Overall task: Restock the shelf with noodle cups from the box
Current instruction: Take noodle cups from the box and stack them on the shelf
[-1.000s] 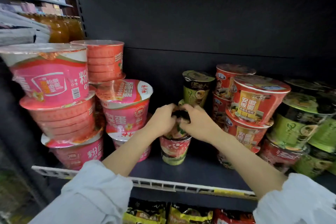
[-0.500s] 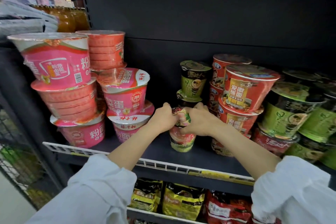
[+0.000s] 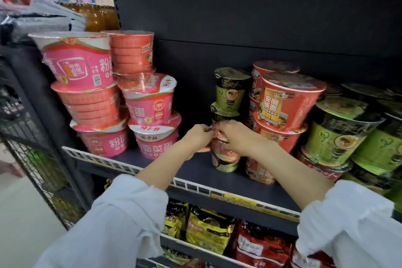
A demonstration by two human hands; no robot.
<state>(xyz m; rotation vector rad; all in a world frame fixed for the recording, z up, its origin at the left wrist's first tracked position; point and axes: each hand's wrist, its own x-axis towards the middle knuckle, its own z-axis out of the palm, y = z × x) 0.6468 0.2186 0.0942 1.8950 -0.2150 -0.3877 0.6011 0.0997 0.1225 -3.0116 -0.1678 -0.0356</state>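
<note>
Hands meet in the head view: left hand (image 3: 196, 138) and right hand (image 3: 236, 137) both pinch the top of a noodle cup (image 3: 225, 156) standing mid-shelf (image 3: 195, 172), near its front edge (beside stacked red bowls (image 3: 287, 102)). Nudging sideways could topple that stack.

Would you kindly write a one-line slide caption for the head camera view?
Both hands, left hand and right hand, grip a small noodle cup on the dark shelf between stacked bowls.
</note>
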